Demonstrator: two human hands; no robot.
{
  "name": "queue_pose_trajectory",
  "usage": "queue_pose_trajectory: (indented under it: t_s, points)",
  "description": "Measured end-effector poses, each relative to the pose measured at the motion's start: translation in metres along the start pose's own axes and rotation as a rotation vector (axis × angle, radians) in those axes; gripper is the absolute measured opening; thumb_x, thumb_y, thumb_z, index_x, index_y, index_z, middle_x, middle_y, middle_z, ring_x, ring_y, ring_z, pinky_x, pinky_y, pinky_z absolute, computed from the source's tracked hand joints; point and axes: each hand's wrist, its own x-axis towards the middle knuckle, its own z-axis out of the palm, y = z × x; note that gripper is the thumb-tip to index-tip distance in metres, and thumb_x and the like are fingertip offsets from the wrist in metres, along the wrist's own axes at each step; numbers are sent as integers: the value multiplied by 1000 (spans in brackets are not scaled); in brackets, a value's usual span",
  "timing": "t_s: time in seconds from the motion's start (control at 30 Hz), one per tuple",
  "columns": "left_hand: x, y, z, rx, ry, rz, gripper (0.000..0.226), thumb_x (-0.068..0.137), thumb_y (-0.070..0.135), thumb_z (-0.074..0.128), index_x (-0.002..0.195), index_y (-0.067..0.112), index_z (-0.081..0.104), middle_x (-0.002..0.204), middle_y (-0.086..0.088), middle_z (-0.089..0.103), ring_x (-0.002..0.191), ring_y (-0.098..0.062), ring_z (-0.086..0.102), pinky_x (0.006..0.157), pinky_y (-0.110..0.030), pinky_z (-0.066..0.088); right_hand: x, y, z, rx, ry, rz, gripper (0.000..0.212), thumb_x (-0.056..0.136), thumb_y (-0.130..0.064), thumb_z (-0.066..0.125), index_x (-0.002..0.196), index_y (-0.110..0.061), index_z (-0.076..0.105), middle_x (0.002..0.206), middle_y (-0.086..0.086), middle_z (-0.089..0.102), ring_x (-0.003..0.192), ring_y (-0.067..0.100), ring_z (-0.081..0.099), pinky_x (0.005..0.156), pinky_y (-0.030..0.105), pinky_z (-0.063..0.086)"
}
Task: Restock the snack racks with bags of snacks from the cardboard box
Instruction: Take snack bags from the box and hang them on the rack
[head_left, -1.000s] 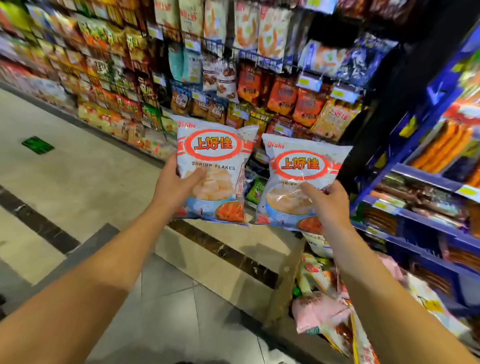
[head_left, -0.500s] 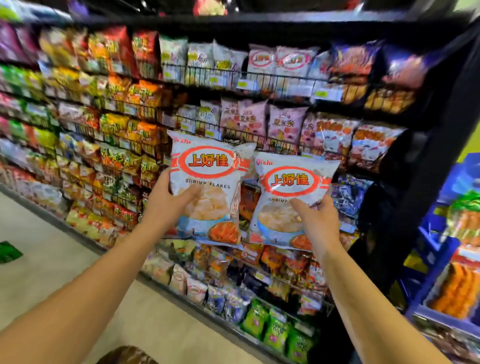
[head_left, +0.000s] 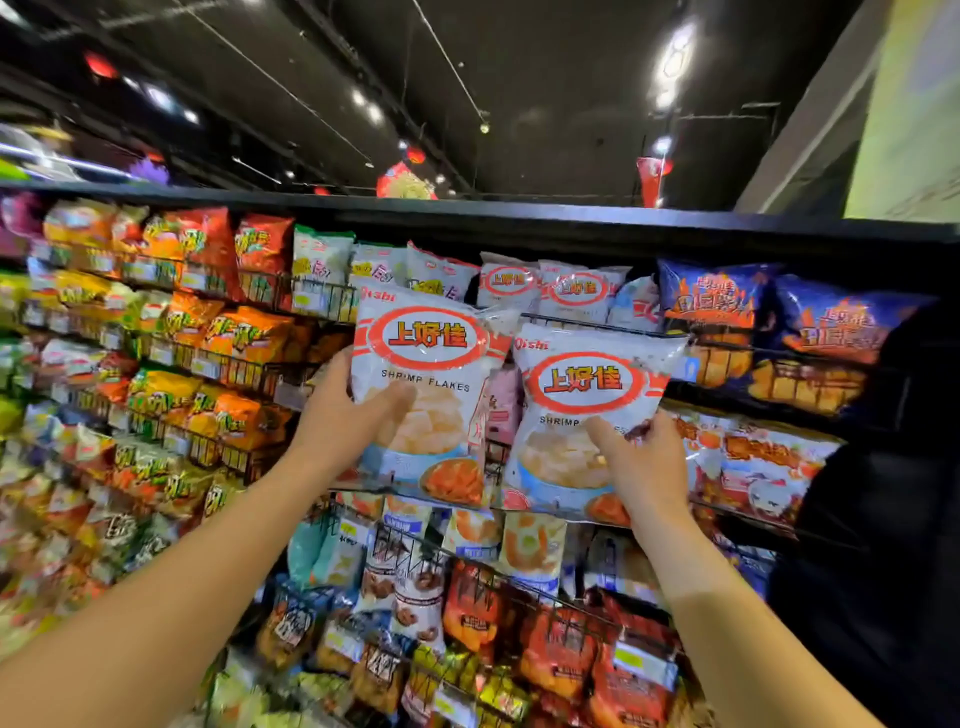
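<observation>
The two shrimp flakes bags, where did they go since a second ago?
Both went up. The left hand lifted its shrimp flakes bag and the right hand lifted its shrimp flakes bag from low beside the box to the top rack, by matching bags. Each hand still grips its own bag.

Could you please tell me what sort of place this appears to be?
Most likely a supermarket snack aisle: black wire racks packed with colourful snack bags, yellow price tags clipped along their fronts, and matching white-and-red shrimp flakes bags already shelved.
</observation>
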Motion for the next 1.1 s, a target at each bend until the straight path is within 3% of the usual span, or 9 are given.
queue_pose_trajectory:
  t_s: [0.07,0.17,0.3,0.43,0.63,0.73,0.87,0.97,1.1]
  points:
    - [30,-10,1,-23,4,20,61,86,40,73,140,30,45,127,13,59,114,-11,57,92,-32,44,23,-2,13,-16,19,-37,60,78,-44,79,129,-22,56,119,-5,66,110,26,64,94,51,53]
    - [69,-23,0,-40,0,61,51,88,37,72,131,36,45,115,25,56,104,0,55,84,-23,41,55,-6,35,-32,53,-81,52,84,-38,78,127,-20,56,115,-5,66,110,24,62,91,46,50]
    - [130,-52,-3,-74,-17,75,54,85,46,74,130,35,47,123,13,61,114,-15,59,94,-36,46,91,-15,75,-59,109,-160,79,74,-58,75,138,-20,49,132,1,61,122,27,57,101,51,48]
    - [190,-73,-6,-102,-52,117,95,68,75,72,146,32,40,147,8,47,132,-18,47,110,-46,40,129,-25,115,-82,206,-226,36,86,-32,76,114,-20,57,107,0,66,100,23,61,87,41,49]
    - [271,-93,-6,-183,-65,176,84,89,45,69,156,25,24,160,4,29,146,-18,29,110,-36,30,190,-51,173,-135,351,-289,30,85,-30,76,107,-21,58,95,-9,63,95,19,60,81,34,43]
    - [303,-99,-4,-249,-93,194,75,92,40,67,154,27,26,143,18,41,137,-14,37,103,-32,31,219,-64,191,-134,385,-331,28,85,-27,75,103,-17,56,89,-9,60,90,19,59,76,32,40]
    - [336,-105,1,-309,-100,216,52,93,33,67,135,33,37,108,31,42,107,2,44,90,-21,32,256,-70,216,-163,429,-360,31,85,-31,74,94,-13,51,87,0,58,84,23,56,72,36,41]
    - [361,-114,4,-388,-78,205,49,90,32,72,133,27,49,117,19,60,107,-5,59,76,-17,44,280,-67,233,-165,457,-380,32,85,-31,74,96,-14,49,83,-5,53,84,22,54,72,33,36]
    - [388,-127,10,-452,-36,197,52,86,37,76,132,28,52,117,10,66,106,-11,65,86,-31,52,300,-58,253,-114,445,-394,35,86,-29,75,111,-16,53,92,-9,57,90,16,55,77,30,38]
